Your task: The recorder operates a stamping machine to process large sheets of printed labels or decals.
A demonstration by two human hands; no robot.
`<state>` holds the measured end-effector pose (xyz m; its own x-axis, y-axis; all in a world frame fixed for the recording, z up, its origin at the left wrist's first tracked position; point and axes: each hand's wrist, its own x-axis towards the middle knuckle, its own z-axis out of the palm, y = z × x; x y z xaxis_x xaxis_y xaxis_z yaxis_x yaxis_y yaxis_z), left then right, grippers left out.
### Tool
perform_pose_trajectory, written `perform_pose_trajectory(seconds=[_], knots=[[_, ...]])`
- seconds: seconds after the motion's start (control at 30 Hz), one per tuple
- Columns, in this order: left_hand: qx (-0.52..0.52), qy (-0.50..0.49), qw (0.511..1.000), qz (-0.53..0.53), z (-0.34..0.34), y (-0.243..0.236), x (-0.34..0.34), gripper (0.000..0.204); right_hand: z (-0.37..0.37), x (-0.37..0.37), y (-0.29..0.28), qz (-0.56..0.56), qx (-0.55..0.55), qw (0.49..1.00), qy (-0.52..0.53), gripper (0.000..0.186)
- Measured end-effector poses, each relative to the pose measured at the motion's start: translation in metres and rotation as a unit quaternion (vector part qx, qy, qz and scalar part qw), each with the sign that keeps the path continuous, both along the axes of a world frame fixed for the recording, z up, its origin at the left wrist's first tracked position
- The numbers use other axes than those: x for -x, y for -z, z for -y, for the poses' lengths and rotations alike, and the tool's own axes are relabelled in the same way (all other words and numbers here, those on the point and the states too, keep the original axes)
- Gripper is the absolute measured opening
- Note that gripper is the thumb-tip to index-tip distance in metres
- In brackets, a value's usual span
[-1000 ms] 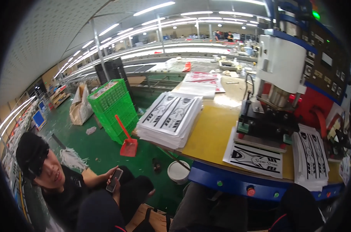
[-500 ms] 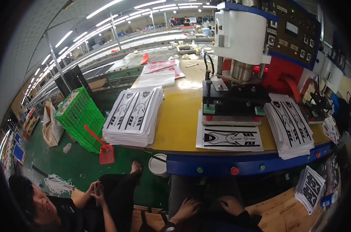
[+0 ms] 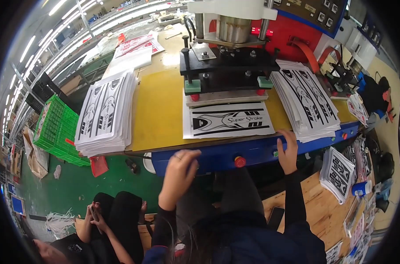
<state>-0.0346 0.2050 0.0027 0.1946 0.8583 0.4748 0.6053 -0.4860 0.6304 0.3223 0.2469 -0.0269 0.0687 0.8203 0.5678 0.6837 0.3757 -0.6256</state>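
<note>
My left hand (image 3: 178,176) is raised at the blue front panel (image 3: 217,159) of a press, fingers bent, thumb apart, holding nothing. It covers most of a green button there. My right hand (image 3: 289,152) is open, fingers spread, beside another green button (image 3: 275,154) and just below the work surface's front edge. Between both hands sits a red button (image 3: 239,161). Above it, a white printed sheet (image 3: 231,125) with black graphics lies on the yellow work surface (image 3: 156,105), its far part under the raised black press head (image 3: 228,72).
Printed sheets form a left stack (image 3: 104,110) and a right stack (image 3: 303,101). A green crate (image 3: 54,127) and red dustpan (image 3: 98,166) are on the floor. A seated person (image 3: 98,233) is at lower left. A phone (image 3: 275,218) lies on the wooden bench (image 3: 314,211).
Both my hands have risen from my lap to the front panel, the left to its left part, the right to its right part. The view has tilted down and shifted right.
</note>
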Motion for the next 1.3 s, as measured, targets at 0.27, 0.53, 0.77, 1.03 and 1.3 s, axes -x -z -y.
perform_pose_trajectory(seconds=[0.27, 0.53, 0.77, 1.03, 1.3], knots=[[0.024, -0.173, 0.959, -0.223, -0.033, 0.037, 0.011, 0.028, -0.029, -0.017, 0.019, 0.257, 0.054, 0.965, 0.018, 0.039], [0.071, -0.209, 0.949, -0.225, -0.079, 0.031, 0.019, 0.03, -0.091, -0.015, 0.021, 0.225, 0.066, 0.971, 0.038, 0.038], [0.054, -0.205, 0.951, -0.226, -0.053, 0.04, -0.001, 0.033, -0.094, -0.018, 0.005, 0.159, 0.062, 0.985, 0.003, 0.02], [0.052, -0.208, 0.94, -0.265, -0.126, 0.045, 0.023, 0.04, -0.128, -0.015, 0.013, 0.174, 0.04, 0.984, -0.025, 0.024], [0.04, -0.179, 0.961, -0.206, -0.124, 0.057, 0.021, 0.039, -0.128, -0.018, 0.022, 0.143, 0.041, 0.989, 0.0, 0.023]])
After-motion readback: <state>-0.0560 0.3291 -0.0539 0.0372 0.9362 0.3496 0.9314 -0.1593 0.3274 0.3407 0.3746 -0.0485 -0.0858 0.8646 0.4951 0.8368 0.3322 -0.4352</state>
